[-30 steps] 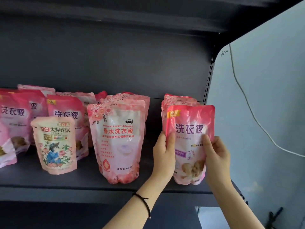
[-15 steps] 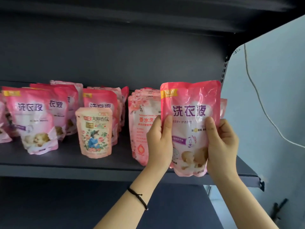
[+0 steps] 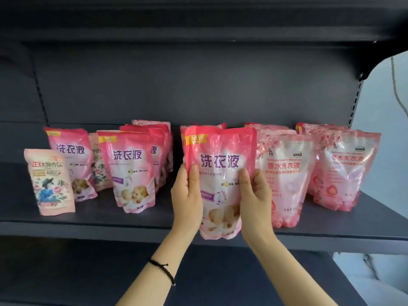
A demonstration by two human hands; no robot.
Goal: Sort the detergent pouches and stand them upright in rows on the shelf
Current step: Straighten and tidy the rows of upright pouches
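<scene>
Both hands grip one bright pink detergent pouch (image 3: 220, 180) by its side edges: the left hand (image 3: 187, 202) wraps the left edge with its thumb on the front, and the right hand (image 3: 256, 199) clasps the right edge the same way, fingers curled behind. The pouch is upright, long axis vertical, printed front toward the camera and the yellow "NEW" corner at the top; its base hangs at the front lip of the dark shelf (image 3: 110, 224), whether touching cannot be told. A black cord bracelet (image 3: 163, 270) circles the left wrist. Two pale floral pouches, one (image 3: 287, 180) just right of the held pouch and another (image 3: 344, 171) further right, front their rows. Left stand two bright pink front pouches (image 3: 130, 171) (image 3: 70, 160) and one small peach pouch (image 3: 49, 182); those behind overlap too much to count.
</scene>
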